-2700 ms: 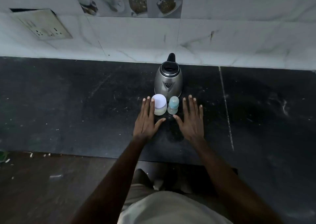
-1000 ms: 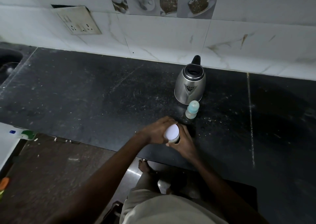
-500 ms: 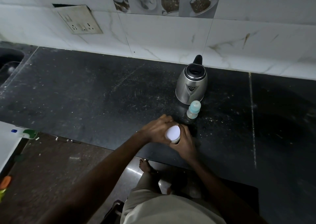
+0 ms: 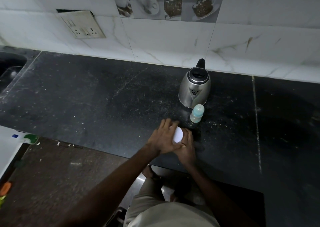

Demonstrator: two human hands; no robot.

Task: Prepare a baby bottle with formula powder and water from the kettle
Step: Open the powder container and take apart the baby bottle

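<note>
- Far left: the edge of a dark sink (image 4: 10, 63) is set into the black countertop (image 4: 86, 96). A socket plate (image 4: 83, 25) is on the tiled wall above. Neither has a part in the task.
- Left hand (image 4: 164, 140): it is near the front edge of the counter, fingers curled over the top of the white lid (image 4: 178, 135) and clamped on its rim.
- The lid's flat face shows tilted toward the right. I cannot tell whether it has come loose or the whole jar is leaning.
- Formula jar (image 4: 181, 141): almost wholly hidden between the two hands, so the powder level is not readable.
- Right hand (image 4: 187, 147): it is wrapped round the jar body from below and the right, gripping it firmly. The two hands touch each other. My judgement is that this is a twist-open step and no powder has gone anywhere yet.
- Baby bottle (image 4: 196, 114): it stands upright with its long axis vertical and its pale blue cap on. It lies beyond the hands and slightly right, apart from them.
- The right hand is the nearer one for a reach to the bottle.
- Kettle (image 4: 194, 89): it is directly behind the bottle with its spout facing the person and its handle toward the wall. Whether bottle and kettle touch is unclear.
- Judgement: the bottle needs uncapping before any scoop, and a reach past the upright bottle to the kettle could tip it.
</note>
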